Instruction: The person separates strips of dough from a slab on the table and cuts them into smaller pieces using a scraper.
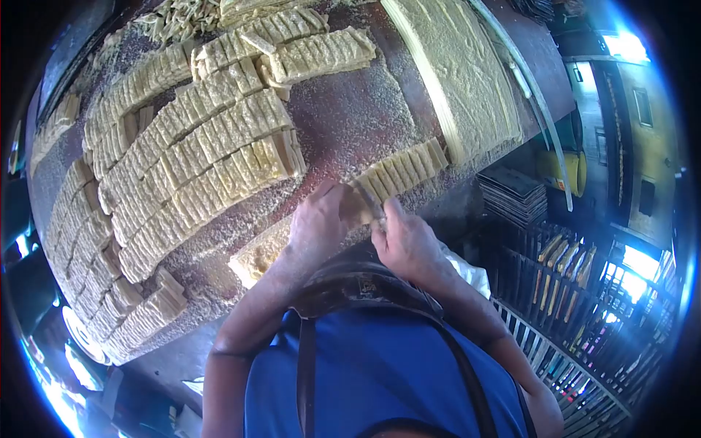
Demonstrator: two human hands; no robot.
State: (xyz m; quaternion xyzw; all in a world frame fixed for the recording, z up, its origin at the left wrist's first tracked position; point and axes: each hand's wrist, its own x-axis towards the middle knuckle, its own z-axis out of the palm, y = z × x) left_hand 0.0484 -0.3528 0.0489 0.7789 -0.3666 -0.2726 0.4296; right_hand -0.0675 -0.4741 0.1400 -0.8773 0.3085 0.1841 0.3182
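Observation:
A floury dough strip (pixel 400 174), scored into narrow slices, lies near the front edge of the table. My left hand (pixel 319 219) has its fingers curled and pressed onto the near end of this strip. Just to the right, my right hand (pixel 409 247) is closed, its thumb and fingertips pinched together at the strip's near side. A thin grey blade-like edge (pixel 369 197) shows between the hands; my fingers partly hide it, so its kind is unclear. Under and left of my left wrist is a pale uncut dough piece (pixel 259 252).
Rows of sliced dough blocks (pixel 197 150) cover the left of the floured table (pixel 332 117). A thick layered dough sheet (pixel 467 80) lies at the back right, beside a long pale rod (pixel 537 98). Dough scraps (pixel 179 18) sit far left. Stacked trays (pixel 511 196) and a rack (pixel 562 274) stand right.

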